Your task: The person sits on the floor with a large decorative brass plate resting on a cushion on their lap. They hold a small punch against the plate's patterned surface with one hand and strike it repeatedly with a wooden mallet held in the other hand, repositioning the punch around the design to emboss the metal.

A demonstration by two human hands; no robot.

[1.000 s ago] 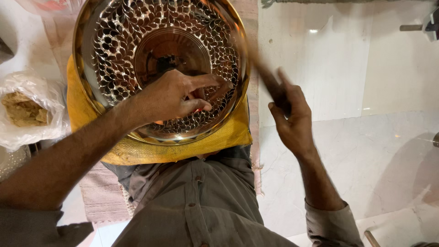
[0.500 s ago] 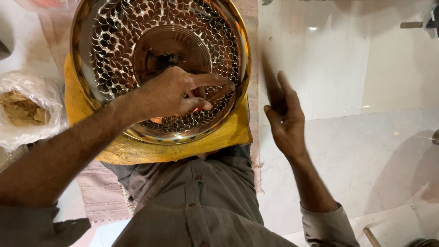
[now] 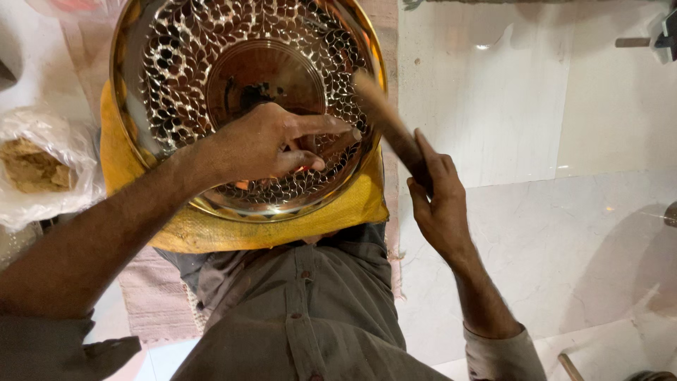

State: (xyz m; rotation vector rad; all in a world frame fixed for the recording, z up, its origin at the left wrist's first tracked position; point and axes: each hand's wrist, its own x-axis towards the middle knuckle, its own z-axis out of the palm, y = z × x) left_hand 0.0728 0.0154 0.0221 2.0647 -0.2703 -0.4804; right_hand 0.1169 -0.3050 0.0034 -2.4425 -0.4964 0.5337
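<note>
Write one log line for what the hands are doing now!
left hand: pressing small tool on patterned metal bowl | right hand: gripping wooden mallet | bowl on yellow cushion

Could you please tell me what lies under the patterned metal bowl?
A yellow cloth pad sits under the metal bowl, showing past its left and lower rim. What is beneath the middle of the bowl is hidden by the bowl.

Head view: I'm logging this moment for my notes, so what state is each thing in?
Metal bowl: open side up, resting on the yellow cloth.
Yellow cloth: crumpled under the bowl.
Left hand: inside the bowl, fingers pinched on a small tool.
Right hand: closed on a wooden stick.
Wooden stick: raised, motion-blurred.
Plastic bag: lying open, brown material inside.
</note>
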